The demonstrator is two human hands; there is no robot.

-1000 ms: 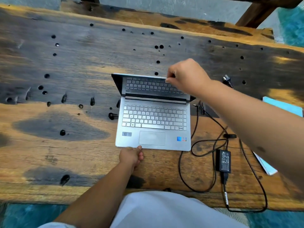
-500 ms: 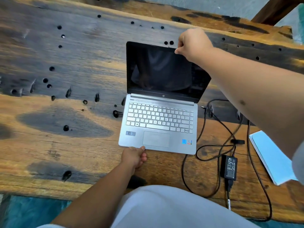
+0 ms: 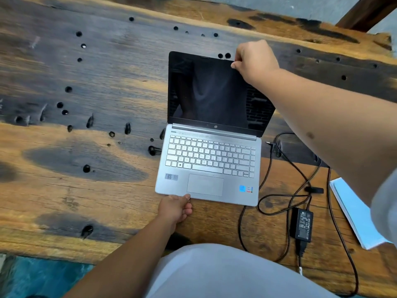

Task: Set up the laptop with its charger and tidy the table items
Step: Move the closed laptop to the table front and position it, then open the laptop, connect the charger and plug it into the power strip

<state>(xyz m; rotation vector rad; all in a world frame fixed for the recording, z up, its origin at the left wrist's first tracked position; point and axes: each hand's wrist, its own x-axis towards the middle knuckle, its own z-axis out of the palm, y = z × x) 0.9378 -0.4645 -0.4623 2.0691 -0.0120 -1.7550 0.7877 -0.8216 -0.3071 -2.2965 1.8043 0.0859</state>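
The silver laptop (image 3: pixel 209 162) sits in the middle of the old wooden table (image 3: pixel 86 125). Its lid is up and the screen (image 3: pixel 212 93) is black.

The right hand (image 3: pixel 253 59) reaches across to the top edge of the screen, near the right corner. Its fingers are curled, and the thumb and fingers pinch the thin top edge of the lid. The rest of the fingers are tucked behind the lid, so they are hard to see.

The left hand (image 3: pixel 176 208) is at the front edge of the laptop, close to the person's body. Its fingers are curled under and its thumb lies up against the front rim, just left of the touchpad (image 3: pixel 205 184). It holds that edge.

To the right of the laptop lies the black charger brick (image 3: pixel 301 224) with its cable (image 3: pixel 285 190) in loose loops on the table. The small plug tip (image 3: pixel 268 143) lies just beside the laptop's right side, not plugged in. A pale blue booklet (image 3: pixel 354 214) lies further right, partly under the right arm.
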